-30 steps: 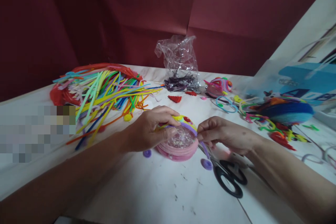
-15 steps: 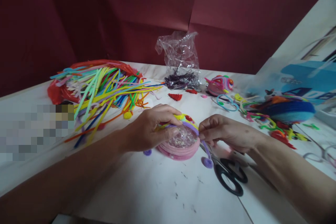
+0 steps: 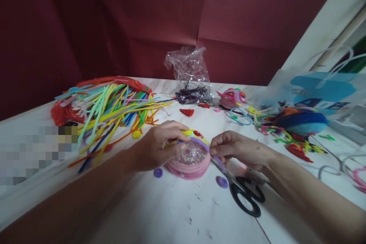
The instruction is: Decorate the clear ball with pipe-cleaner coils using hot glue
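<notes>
Round craft piece: a small clear dome [image 3: 191,155] with glittery bits inside sits on the white table [image 3: 160,213] between the two hands, touching both.
Work already done: pink pipe cleaner [image 3: 188,170] is coiled in several rounds about the dome's base, and a yellow band with red dots [image 3: 193,134] crosses the far top edge.
Work in hand: a purple pipe cleaner [image 3: 203,144] lies partway over the dome's upper rim; its free end trails down past the right hand to a small purple coil [image 3: 222,182] on the table. By the look of it, the wrap is unfinished.
Left hand: the left hand [image 3: 156,145] curls over the dome's left and top side, fingers bent and pressed on it, thumb against the front, steadying it.
Right hand: the right hand [image 3: 237,148] is closed to a pinch, thumb and forefinger nipping the purple pipe cleaner at the dome's right edge.
Just below the left hand: a second purple coil [image 3: 158,172] on the table.
Under the right wrist: black-handled scissors [image 3: 243,194], lying flat, untouched.
Beyond the left hand: a loose heap of many-coloured pipe cleaners [image 3: 111,103].
Beyond both hands: a crumpled clear plastic bag [image 3: 190,72] with dark pieces inside.
Beyond the right hand: finished pipe-cleaner figures and scraps [image 3: 288,126].
</notes>
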`<state>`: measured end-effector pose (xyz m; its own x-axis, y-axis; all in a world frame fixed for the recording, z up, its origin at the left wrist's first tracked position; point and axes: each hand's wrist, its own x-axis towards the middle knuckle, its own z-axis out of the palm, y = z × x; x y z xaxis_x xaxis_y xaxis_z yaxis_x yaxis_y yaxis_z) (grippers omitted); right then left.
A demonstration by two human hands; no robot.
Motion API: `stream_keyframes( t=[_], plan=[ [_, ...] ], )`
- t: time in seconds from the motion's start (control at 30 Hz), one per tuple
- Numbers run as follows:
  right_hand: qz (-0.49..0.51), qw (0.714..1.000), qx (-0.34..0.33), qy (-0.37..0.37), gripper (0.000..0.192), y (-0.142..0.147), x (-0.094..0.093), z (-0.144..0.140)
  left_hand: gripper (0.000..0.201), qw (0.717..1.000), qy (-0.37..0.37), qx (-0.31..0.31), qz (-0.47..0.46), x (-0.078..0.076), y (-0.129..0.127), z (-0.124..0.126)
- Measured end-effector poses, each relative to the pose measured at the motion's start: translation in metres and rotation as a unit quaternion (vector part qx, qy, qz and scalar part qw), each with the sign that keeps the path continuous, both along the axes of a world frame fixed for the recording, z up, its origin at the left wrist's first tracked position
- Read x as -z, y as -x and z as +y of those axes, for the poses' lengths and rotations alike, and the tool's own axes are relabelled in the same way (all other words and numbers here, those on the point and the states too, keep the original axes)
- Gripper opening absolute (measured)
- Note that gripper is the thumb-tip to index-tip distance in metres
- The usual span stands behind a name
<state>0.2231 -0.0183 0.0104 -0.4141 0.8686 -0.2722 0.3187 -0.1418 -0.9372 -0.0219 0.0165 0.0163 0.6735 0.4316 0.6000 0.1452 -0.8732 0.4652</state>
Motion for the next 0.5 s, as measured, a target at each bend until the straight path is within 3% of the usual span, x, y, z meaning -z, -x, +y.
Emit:
stream_keyframes(
  t=[0.27, 0.5],
  plan=[
    [-0.022, 0.998, 0.04, -0.051, 0.05, -0.014, -0.009, -0.006, 0.02, 1.0, -0.014, 0.01, 0.005, 0.002, 0.0, 0.0],
    [-0.167, 0.976, 0.081, -0.118, 0.049, -0.036, -0.014, -0.041, 0.019, 1.0, -0.02, 0.008, 0.005, -0.003, -0.001, -0.003]
  ],
)
